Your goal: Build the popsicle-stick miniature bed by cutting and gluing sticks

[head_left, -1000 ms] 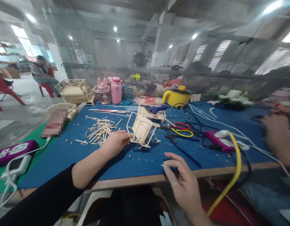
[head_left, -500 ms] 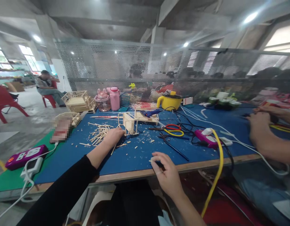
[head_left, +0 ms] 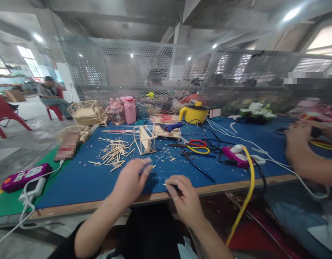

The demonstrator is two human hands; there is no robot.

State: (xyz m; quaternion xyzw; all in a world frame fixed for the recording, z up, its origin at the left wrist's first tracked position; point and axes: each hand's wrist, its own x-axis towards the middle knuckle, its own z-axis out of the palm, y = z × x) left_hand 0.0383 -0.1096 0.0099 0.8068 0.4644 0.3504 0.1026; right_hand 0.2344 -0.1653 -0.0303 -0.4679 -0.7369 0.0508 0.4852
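Note:
My left hand [head_left: 132, 178] hovers over the near part of the blue mat, thumb and forefinger close together; what they hold, if anything, is too small to make out. Just to its right, my right hand [head_left: 185, 196] pinches a short pale stick piece [head_left: 165, 184] between thumb and forefinger. Beyond my left hand lies a loose pile of thin wooden sticks [head_left: 114, 151]. A small wooden frame [head_left: 146, 140] stands on the mat, untouched, beside a second wooden piece [head_left: 166, 133] with a blue glue gun [head_left: 173, 126] resting on it.
Red-and-yellow-handled scissors [head_left: 197, 146] and pliers [head_left: 197, 167] lie right of centre. A yellow pot [head_left: 195, 114], pink bottle [head_left: 129, 109] and purple power strip [head_left: 236, 157] stand around. Another person's hands [head_left: 299, 138] are at the right. A yellow cable [head_left: 250, 183] hangs over the edge.
My left hand has come back from beside the wooden frame towards my right hand. The frame now sits turned differently. My right hand has shifted slightly left, still pinching the stick piece.

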